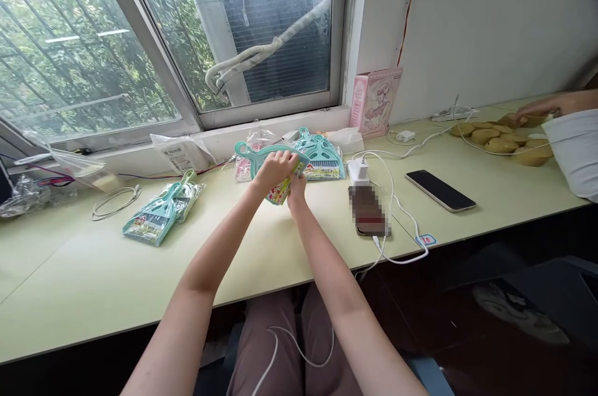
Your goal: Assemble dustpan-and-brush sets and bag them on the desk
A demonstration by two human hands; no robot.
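Over the middle of the table, my left hand (275, 170) is closed over the top of a teal mini dustpan (258, 159). Its ringed handle points left, and a colourful printed card shows below my fingers. My right hand (298, 189) grips the same dustpan at its right end, from underneath. Just behind it lies a pile of similar teal dustpan-and-brush sets (327, 162) near the window sill. To the left are more wrapped dustpan sets (154, 215), overlapping on the table. My fingers hide much of the held dustpan.
On the right are a phone (440, 189), a plugged-in, pixelated phone (369, 212), a white charger (359, 170) and loose cables. A pink box (376, 102) stands by the wall. Another person's arm (572, 141) reaches over several yellow-brown rounded pieces (499, 137). Plastic bags (86, 169) lie at left.
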